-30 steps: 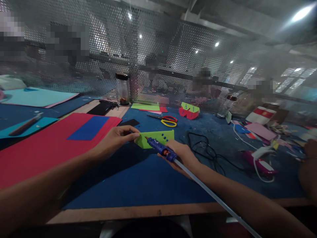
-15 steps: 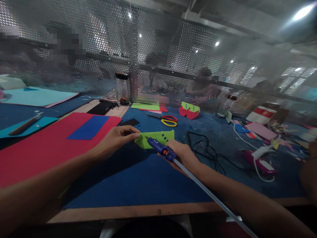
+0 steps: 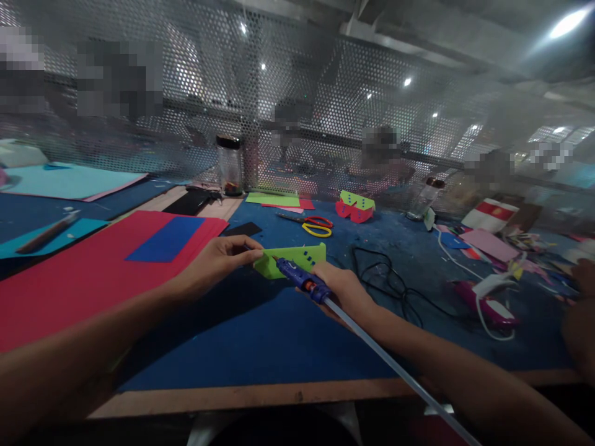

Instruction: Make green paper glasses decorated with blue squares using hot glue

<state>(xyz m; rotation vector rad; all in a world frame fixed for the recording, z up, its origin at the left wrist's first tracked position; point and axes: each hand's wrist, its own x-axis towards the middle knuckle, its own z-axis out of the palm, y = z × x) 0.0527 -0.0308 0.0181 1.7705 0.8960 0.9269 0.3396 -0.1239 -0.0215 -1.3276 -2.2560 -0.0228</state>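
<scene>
My left hand (image 3: 232, 253) pinches the left end of a lime-green paper piece (image 3: 267, 267), which carries small dark blue squares near its right side. In my right hand (image 3: 341, 282) is a blue hot glue gun (image 3: 302, 279), its fingers wrapped round the body. A long translucent glue stick (image 3: 385, 356) sticks out of the gun's back end towards the lower right. The nozzle points up and left and lies against or just in front of the green paper; I cannot tell if it touches. Part of the paper is hidden behind the gun.
Red sheets (image 3: 93, 279) with a blue strip (image 3: 166, 240) lie left. Beyond are scissors (image 3: 317, 230), a green-and-red paper shape (image 3: 356, 207) and a glass jar (image 3: 230, 167) by a perforated screen (image 3: 316, 111). A black cable (image 3: 390, 279) and pink glue gun (image 3: 486, 306) lie right.
The green paper's right end has shifted very slightly left. Both hands and the glue gun are almost where they were. At the far right, another person's hand has moved slightly.
</scene>
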